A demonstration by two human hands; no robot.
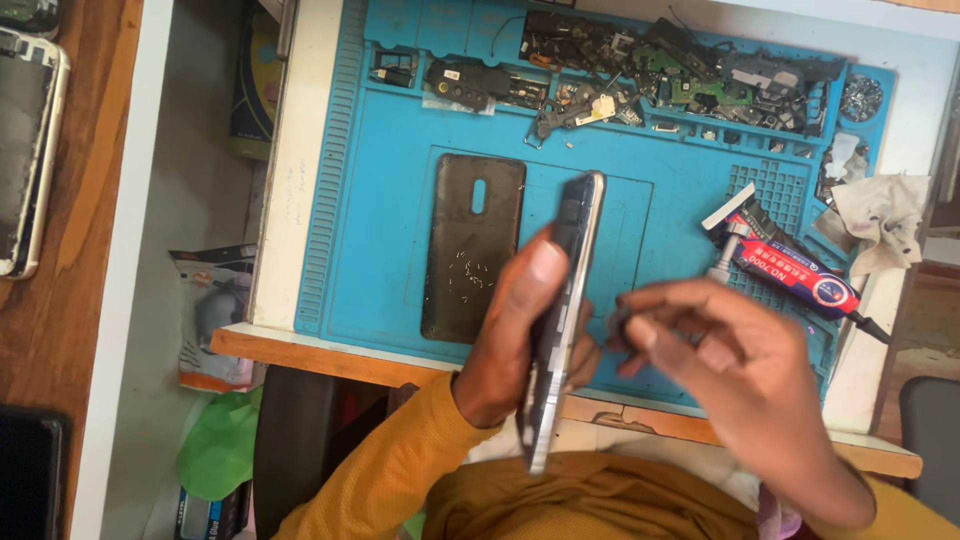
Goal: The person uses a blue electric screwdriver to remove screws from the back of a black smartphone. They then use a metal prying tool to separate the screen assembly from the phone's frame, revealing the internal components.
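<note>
Phone [560,320] stands on edge at lower centre of the frame, above the blue mat [380,250], with the left hand [515,330] wrapped round it, thumb pressed flat on its side. It looks thin, stiff, smooth and likely fragile, best held by its long edges. The back cover [472,245] lies left of it. The right hand [730,370], blurred, has fingertips pinched together beside the phone. A glue tube [800,275] lies at right.

Item: phone [562,310], slim, pale metal edge.
I see it held edge-on and nearly upright above the near side of the bench, dark face toward my left.
</note>
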